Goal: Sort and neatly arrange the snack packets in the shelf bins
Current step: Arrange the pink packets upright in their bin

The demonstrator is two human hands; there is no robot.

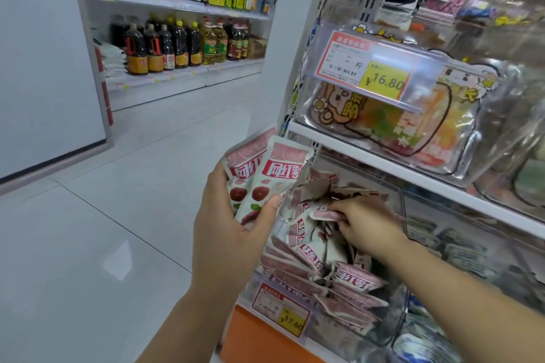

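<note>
Left hand (pixel 233 233) grips two pink packets (pixel 265 177) at left edge of bin (pixel 402 244); right hand (pixel 365 224) pinches another packet (pixel 326 213) inside. Light, crinkly, prob. slippery: grab sealed ends.

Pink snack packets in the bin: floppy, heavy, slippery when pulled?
Probably light: left hand holds two packets upright. Likely floppy: binned packets lie bent and creased. May slide: loosely heaped where right hand pinches one.

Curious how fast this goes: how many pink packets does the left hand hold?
2: a front packet and a rear packet peeking out leftward, both in the left hand. More may hide behind. The right hand pinches a bin packet.
</note>
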